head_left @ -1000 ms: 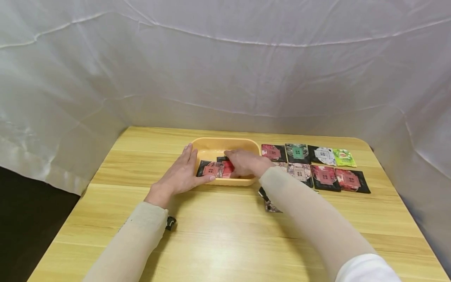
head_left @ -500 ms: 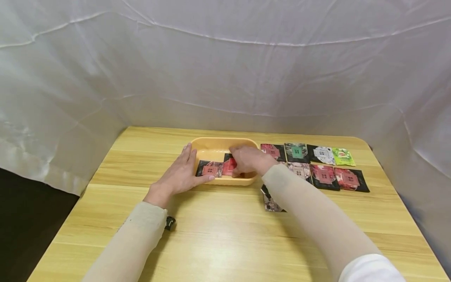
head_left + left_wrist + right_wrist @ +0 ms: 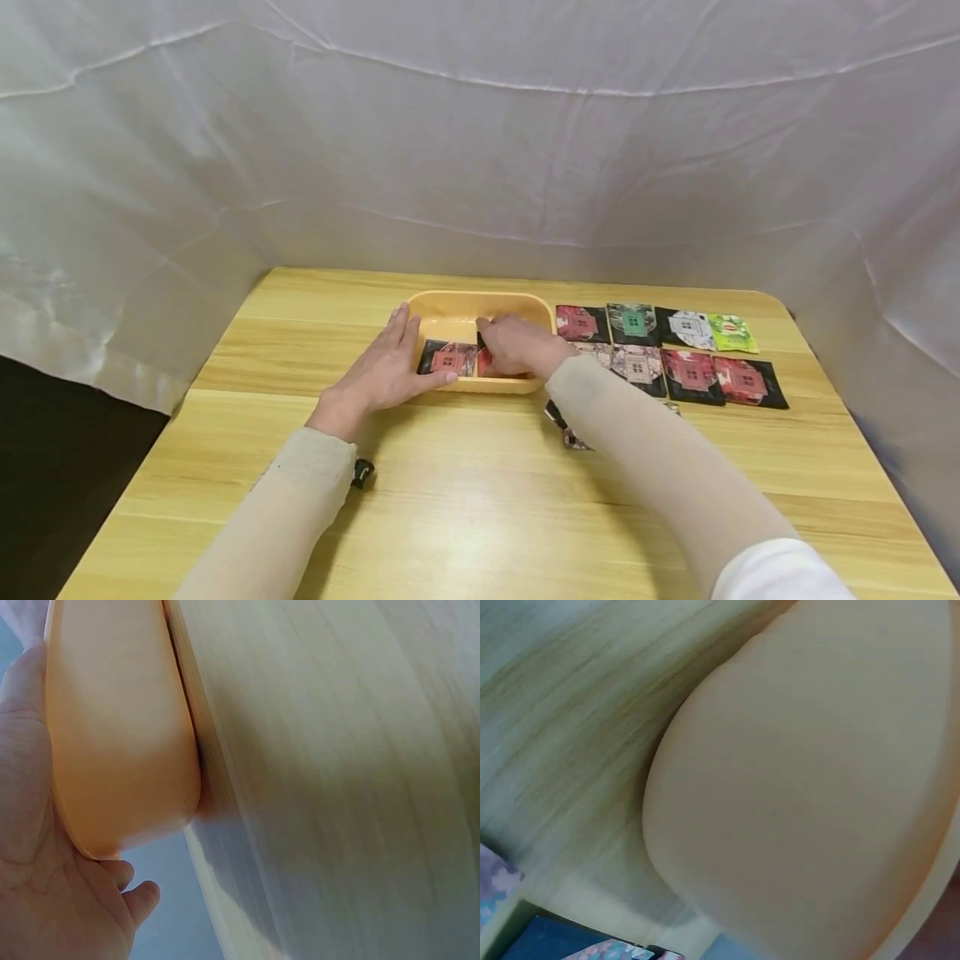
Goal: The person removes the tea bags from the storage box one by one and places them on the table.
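Observation:
An orange-yellow plastic basin (image 3: 480,294) stands at the back of the table. My left hand (image 3: 382,367) braces its left end, straight fingers along the side and thumb at the front rim. The left wrist view has the palm (image 3: 45,847) against the basin's outer wall (image 3: 120,735). Inside, a red-and-black tea sachet (image 3: 447,360) lies flat at the left. My right hand (image 3: 517,346) reaches in beside it, its curled fingers on a second tea sachet (image 3: 484,360), mostly covered by the hand. Only the basin's outer wall (image 3: 795,765) shows large in the right wrist view.
Right of the basin, tea sachets lie in two rows, among them a green-labelled one (image 3: 633,324), a lime one (image 3: 733,333) and a red one (image 3: 692,375). Another floral sachet (image 3: 576,439) is partly under the right forearm. Pale curtains (image 3: 525,167) enclose the table's back and sides.
My right hand has shifted slightly right, then back left, inside the basin. The sachet under it has straightened up beside the left one and is now more covered. The left hand has stayed put.

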The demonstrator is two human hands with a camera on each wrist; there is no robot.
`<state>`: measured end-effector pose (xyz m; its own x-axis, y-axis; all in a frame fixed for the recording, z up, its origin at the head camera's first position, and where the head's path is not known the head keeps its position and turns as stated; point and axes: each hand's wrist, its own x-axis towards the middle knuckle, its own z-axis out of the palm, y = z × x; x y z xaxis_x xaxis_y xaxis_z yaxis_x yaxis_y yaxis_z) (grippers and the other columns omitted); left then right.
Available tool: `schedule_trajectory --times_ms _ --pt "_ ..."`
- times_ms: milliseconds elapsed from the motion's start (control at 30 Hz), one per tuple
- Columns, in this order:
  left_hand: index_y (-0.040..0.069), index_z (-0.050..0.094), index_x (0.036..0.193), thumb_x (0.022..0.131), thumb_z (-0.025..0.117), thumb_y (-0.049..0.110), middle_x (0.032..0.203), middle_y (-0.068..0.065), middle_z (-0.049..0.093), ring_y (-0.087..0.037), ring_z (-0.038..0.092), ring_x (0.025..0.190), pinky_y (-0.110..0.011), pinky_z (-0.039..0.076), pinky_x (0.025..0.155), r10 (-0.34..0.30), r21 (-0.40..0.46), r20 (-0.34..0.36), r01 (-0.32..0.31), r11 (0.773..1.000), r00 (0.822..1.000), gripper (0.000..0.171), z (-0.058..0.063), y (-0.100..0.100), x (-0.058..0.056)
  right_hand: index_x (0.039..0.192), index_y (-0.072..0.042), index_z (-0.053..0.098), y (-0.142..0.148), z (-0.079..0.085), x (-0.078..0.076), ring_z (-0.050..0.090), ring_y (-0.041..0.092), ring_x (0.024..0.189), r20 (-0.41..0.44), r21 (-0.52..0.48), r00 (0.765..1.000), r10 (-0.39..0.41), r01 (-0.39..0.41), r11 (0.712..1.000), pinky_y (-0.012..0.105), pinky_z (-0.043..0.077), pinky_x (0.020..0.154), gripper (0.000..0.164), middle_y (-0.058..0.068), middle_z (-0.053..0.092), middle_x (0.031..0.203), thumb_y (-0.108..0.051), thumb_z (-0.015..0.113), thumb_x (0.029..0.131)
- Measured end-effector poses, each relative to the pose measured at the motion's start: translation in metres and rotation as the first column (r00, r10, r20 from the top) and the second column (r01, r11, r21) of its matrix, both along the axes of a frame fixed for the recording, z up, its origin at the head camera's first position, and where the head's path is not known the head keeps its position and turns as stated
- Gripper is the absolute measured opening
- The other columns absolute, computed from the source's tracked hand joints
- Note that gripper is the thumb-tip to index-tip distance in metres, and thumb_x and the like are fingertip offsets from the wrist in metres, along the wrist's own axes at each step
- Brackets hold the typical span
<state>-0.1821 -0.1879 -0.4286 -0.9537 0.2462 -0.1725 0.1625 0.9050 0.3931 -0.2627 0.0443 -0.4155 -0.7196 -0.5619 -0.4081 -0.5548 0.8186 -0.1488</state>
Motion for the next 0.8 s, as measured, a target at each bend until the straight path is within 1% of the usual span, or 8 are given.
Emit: schedule_trajectory --times_ms 100,267,333,433,600,733,800 --pt "0.000 0.006 0.168 0.086 0.047 0.092 0.176 -0.014 -0.016 -0.032 -0.002 0.165 -0.050 0.019 0.133 0.001 -0.004 0.001 -0.001 1.000 1.000 0.130 0.0007 -0.0003 -0.0004 0.164 -0.005 0.033 -0.0016 0.0024 0.0020 0.047 0.041 0.147 -0.007 0.012 1.000 0.007 -0.007 1.000 0.053 0.041 0.123 0.088 0.021 0.047 0.161 -0.043 0.076 0.097" --pt "0.001 0.007 0.169 0.087 0.049 0.091 0.176 -0.013 -0.017 -0.032 -0.002 0.165 -0.049 0.019 0.133 0.003 -0.001 0.005 -0.003 1.000 1.000 0.128 0.0009 0.0005 -0.0006 0.163 -0.006 0.037 0.0017 0.0019 0.0033 0.042 0.041 0.151 0.000 0.028 1.000 0.019 -0.019 0.999 0.054 0.038 0.124 0.080 0.019 0.042 0.165 -0.040 0.073 0.100" --pt "0.001 0.007 0.169 0.087 0.049 0.091 0.176 -0.013 -0.017 -0.032 -0.002 0.165 -0.049 0.019 0.133 0.003 -0.002 0.007 -0.003 1.000 1.000 0.129 0.0007 0.0008 -0.0005 0.163 -0.006 0.037 0.0037 0.0015 0.0030 0.039 0.041 0.153 0.015 0.034 1.000 0.021 -0.021 0.999 0.054 0.036 0.126 0.078 0.019 0.039 0.167 -0.036 0.072 0.100" --pt "0.001 0.007 0.169 0.086 0.048 0.091 0.176 -0.012 -0.017 -0.032 -0.002 0.165 -0.049 0.020 0.133 0.003 -0.003 0.008 -0.003 1.000 1.000 0.129 0.0006 0.0008 -0.0003 0.162 -0.007 0.038 0.0050 0.0026 0.0025 0.038 0.040 0.153 0.029 0.044 0.999 0.017 -0.018 0.999 0.054 0.035 0.126 0.076 0.019 0.039 0.167 -0.032 0.074 0.099" --pt "0.001 0.008 0.169 0.086 0.048 0.092 0.176 -0.013 -0.017 -0.033 0.000 0.165 -0.050 0.020 0.132 0.004 -0.004 0.006 -0.004 1.000 1.000 0.129 0.0002 0.0005 -0.0003 0.159 -0.005 0.042 0.0030 0.0057 0.0035 0.043 0.039 0.149 0.014 0.065 1.000 0.026 -0.027 0.997 0.054 0.038 0.124 0.073 0.021 0.044 0.162 -0.029 0.075 0.099" --pt "0.001 0.008 0.169 0.086 0.048 0.092 0.176 -0.013 -0.017 -0.033 0.000 0.165 -0.050 0.020 0.132 0.005 -0.002 0.004 -0.005 1.000 1.000 0.129 -0.0001 0.0005 0.0002 0.156 -0.001 0.046 0.0018 0.0062 0.0036 0.046 0.040 0.145 -0.012 0.087 0.998 0.055 -0.054 0.995 0.053 0.042 0.122 0.064 0.023 0.047 0.157 -0.026 0.069 0.101" --pt "0.001 0.008 0.169 0.085 0.047 0.093 0.176 -0.013 -0.017 -0.033 0.000 0.165 -0.050 0.019 0.132 0.006 0.002 0.004 -0.006 1.000 1.000 0.130 -0.0003 0.0005 0.0005 0.148 -0.001 0.053 0.0026 0.0051 0.0025 0.050 0.039 0.142 -0.021 0.094 0.998 0.059 -0.056 0.994 0.051 0.044 0.120 0.057 0.023 0.050 0.153 -0.028 0.070 0.101"
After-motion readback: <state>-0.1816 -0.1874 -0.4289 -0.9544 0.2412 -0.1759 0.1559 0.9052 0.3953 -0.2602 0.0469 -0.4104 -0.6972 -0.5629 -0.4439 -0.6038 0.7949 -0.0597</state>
